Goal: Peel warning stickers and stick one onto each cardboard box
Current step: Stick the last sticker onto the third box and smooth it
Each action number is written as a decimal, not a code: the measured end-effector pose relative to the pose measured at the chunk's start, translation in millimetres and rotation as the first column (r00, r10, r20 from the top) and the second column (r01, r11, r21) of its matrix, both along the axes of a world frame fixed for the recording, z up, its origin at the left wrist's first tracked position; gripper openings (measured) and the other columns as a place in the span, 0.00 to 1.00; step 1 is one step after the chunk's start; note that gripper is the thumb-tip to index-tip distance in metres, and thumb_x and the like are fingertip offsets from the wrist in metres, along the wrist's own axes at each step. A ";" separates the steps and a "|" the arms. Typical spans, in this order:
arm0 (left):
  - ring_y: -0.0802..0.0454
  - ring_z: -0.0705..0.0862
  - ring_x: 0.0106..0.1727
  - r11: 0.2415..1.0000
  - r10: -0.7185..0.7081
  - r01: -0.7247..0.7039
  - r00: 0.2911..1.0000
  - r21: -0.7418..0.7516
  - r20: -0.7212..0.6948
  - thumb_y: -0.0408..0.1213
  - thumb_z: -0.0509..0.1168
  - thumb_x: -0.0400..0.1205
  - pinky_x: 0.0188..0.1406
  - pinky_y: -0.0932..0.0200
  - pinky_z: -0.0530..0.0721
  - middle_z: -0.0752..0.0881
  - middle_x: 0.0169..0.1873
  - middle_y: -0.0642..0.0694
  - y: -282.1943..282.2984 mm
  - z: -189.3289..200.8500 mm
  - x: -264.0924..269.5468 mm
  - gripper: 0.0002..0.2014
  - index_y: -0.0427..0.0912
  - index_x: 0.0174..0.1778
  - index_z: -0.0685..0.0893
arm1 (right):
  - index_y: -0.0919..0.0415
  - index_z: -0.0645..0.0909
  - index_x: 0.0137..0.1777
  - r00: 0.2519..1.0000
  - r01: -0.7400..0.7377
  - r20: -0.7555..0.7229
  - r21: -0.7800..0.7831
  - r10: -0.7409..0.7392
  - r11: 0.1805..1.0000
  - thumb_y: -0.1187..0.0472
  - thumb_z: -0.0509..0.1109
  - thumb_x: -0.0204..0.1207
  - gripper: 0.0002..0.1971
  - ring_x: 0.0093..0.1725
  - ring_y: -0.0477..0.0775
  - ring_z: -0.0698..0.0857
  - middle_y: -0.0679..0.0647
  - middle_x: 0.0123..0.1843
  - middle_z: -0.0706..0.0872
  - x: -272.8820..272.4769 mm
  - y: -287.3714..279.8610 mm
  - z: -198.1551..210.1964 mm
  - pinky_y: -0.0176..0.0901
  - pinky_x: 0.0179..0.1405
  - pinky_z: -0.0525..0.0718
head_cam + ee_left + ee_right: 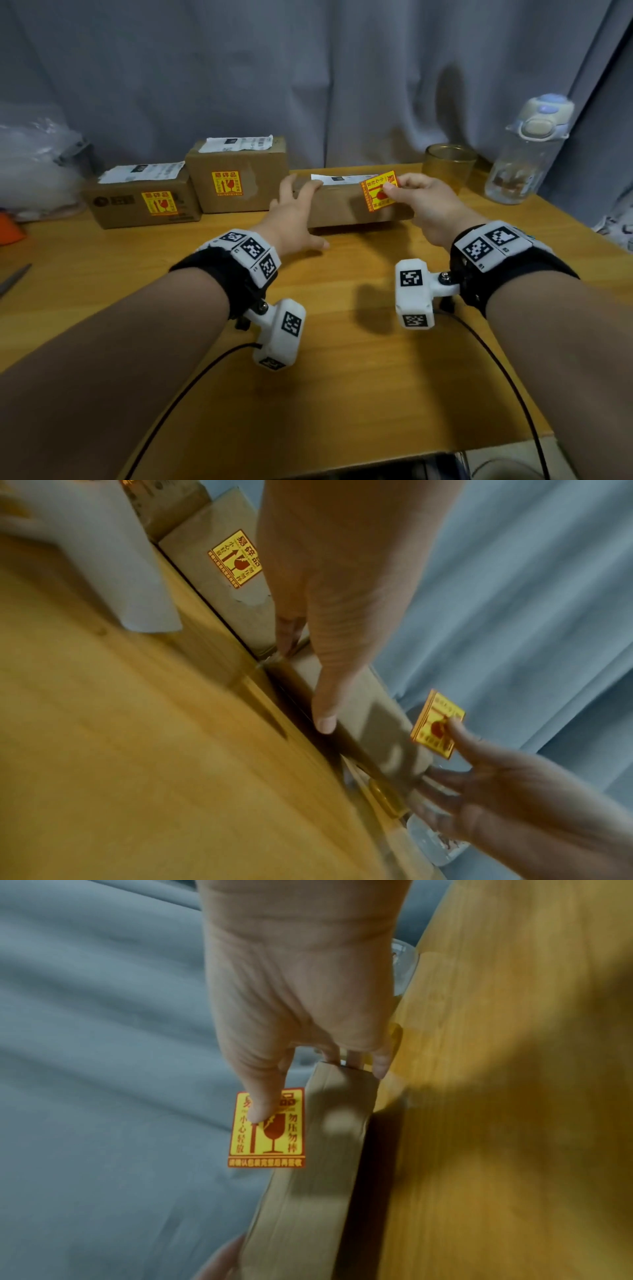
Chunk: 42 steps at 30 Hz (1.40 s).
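A low cardboard box [346,207] lies across the middle of the wooden table [325,377], and its front face bears no sticker. My left hand [297,209] rests with straight, spread fingers on its left end; the thumb [325,696] lies along the front. Just before the box's right end, my right hand [388,187] pinches a yellow-and-red warning sticker [378,192] between thumb and forefinger. The sticker [270,1139] hangs beside the box [318,1177], and I cannot tell whether it touches. Two more boxes [140,205] [236,174] stand at the back left, each bearing a sticker [159,202] [227,183].
An amber glass jar [450,164] and a clear water bottle [529,154] stand at the back right. At the far left are a plastic bag [30,164], an orange object [10,229] and a metal blade [13,279]. A grey curtain hangs behind the table.
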<state>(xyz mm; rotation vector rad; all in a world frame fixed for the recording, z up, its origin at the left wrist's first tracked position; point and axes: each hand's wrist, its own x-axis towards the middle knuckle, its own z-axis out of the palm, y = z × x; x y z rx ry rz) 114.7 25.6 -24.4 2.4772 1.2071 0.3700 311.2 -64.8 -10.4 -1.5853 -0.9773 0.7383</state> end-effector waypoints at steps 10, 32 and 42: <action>0.39 0.76 0.61 0.897 -0.048 0.085 0.994 0.434 -0.097 0.47 0.72 0.71 0.60 0.44 0.77 0.75 0.63 0.42 -3.9 24.3 -21.0 0.37 0.50 0.75 0.65 | 0.45 0.82 0.41 0.891 0.184 0.379 0.205 -0.251 0.961 0.44 0.73 0.68 0.07 0.66 0.59 0.76 0.49 0.59 0.77 -32.9 -11.3 29.9 0.58 0.69 0.77; 0.48 0.77 0.66 0.895 -0.202 0.229 0.973 0.384 -0.109 0.49 0.76 0.68 0.63 0.51 0.77 0.79 0.67 0.48 15.9 41.3 -47.0 0.39 0.49 0.74 0.69 | 0.46 0.72 0.53 0.699 -0.149 0.710 0.033 0.082 0.988 0.54 0.68 0.78 0.08 0.59 0.53 0.82 0.44 0.49 0.81 -67.3 14.3 37.9 0.62 0.67 0.77; 0.48 0.77 0.66 0.887 -0.214 0.242 0.970 0.393 -0.114 0.49 0.76 0.68 0.59 0.57 0.74 0.79 0.67 0.47 21.3 42.1 -45.0 0.39 0.48 0.74 0.69 | 0.47 0.74 0.59 0.675 -0.126 0.738 0.101 0.011 0.987 0.53 0.62 0.82 0.08 0.52 0.44 0.75 0.42 0.48 0.83 -72.1 18.2 26.3 0.47 0.62 0.61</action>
